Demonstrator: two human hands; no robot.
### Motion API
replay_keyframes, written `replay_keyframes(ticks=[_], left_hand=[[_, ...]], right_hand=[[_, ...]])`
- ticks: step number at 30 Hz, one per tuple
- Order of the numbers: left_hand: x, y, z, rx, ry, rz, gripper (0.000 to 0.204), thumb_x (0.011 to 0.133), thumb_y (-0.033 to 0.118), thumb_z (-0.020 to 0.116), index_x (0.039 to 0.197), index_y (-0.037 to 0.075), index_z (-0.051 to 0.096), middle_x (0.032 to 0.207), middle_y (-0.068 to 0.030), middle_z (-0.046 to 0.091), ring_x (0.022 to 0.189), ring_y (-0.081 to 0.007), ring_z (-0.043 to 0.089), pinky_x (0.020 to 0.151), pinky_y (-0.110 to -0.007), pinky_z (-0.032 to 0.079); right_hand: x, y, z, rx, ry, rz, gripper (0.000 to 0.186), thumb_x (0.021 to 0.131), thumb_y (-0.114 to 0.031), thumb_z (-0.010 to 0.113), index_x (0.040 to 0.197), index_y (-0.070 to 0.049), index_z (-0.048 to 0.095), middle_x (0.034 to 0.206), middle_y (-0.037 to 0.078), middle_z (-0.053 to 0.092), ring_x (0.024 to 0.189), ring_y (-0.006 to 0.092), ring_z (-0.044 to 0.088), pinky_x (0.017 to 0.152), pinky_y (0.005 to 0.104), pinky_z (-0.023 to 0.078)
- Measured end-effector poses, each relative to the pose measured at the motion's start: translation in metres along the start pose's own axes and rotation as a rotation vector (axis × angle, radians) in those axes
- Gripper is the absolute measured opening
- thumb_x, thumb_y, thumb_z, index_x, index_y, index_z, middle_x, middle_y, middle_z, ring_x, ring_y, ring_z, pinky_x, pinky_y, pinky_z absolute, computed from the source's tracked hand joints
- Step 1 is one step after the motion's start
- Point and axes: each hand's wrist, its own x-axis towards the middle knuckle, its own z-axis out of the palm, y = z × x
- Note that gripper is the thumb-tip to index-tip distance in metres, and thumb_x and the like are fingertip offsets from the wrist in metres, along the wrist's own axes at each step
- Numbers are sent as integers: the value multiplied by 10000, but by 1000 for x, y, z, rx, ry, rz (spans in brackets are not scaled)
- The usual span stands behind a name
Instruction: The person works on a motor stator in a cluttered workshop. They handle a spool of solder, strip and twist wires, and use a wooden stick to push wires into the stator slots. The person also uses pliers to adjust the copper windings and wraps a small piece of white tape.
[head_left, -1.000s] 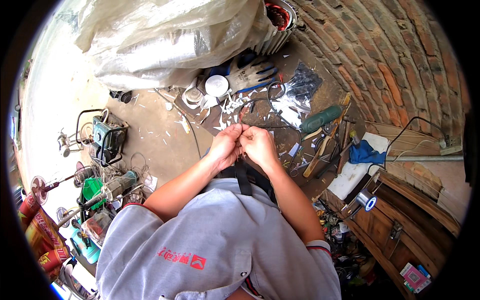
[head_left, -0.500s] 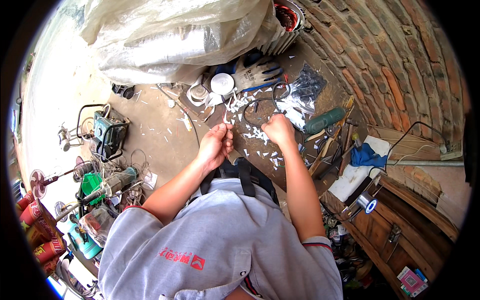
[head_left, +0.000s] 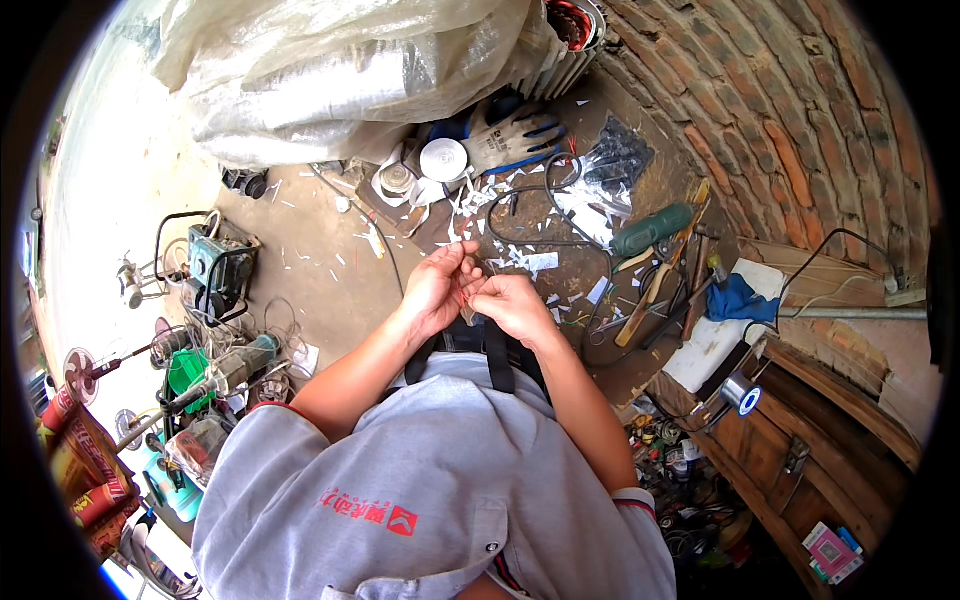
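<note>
In front of my waist, my left hand [head_left: 437,290] is closed, its thumb and fingertips pinched together. My right hand [head_left: 513,310] is closed too and meets it, the fingertips nearly touching the left palm. A speck of red shows between the hands, but what they hold is too small and covered to name. Beyond them, cut white scraps [head_left: 541,262] litter the ground. Past these lie a roll of white tape [head_left: 443,160], a second, beige roll [head_left: 396,179] and a grey work glove [head_left: 515,140] with blue edging.
To the right lie a green power tool [head_left: 651,231] with a looping black cable, wooden-handled tools, a blue cloth [head_left: 741,303] and a wire spool [head_left: 742,393] by a wooden cabinet. A brick wall [head_left: 780,130] rises behind. At left stand machines, including a green-framed one [head_left: 222,265].
My right hand has moved left and toward me from above the scraps, and now meets my left hand. The left hand has shifted only slightly.
</note>
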Motion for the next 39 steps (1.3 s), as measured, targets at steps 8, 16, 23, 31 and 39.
replay_keyframes(ticks=[8,16,23,31,39], left_hand=[[-19,40,-20,65,108,113,205,1046,220,430,1068,43,532,730,19,427,555,-79,332,556,-245,379],[-25,39,-23,85,113,90,210,1045,233,438,1074,47,530,747,20,444,547,-69,325,543,-240,369],[-13,31,-12,164,-5,43,222,1055,227,422,1039,36,535,735,19,451,546,-58,353,522,-234,371],[14,7,16,448,-13,-23,232,1050,217,432,1047,26,562,878,-39,632,677,-90,579,632,-255,509],[12,4,14,485,-67,-98,171,1042,186,438,987,53,531,787,-17,569,598,-77,501,497,-216,415]], right_hand=[[76,-35,-15,-1286,218,-354,125,795,-93,642,898,-37,688,1031,219,633,919,343,670,754,453,538],[75,-26,-26,-1388,24,-578,141,820,-81,618,941,-7,612,1079,220,594,884,368,664,774,444,533],[27,11,-45,-345,693,-625,74,933,-27,593,969,4,536,757,76,660,607,157,613,556,268,489],[-5,-2,-54,227,465,-354,108,937,-111,646,940,-5,628,775,40,661,602,67,547,553,210,449],[30,10,-2,50,441,-461,117,867,-51,712,803,34,663,722,49,648,630,103,628,565,245,487]])
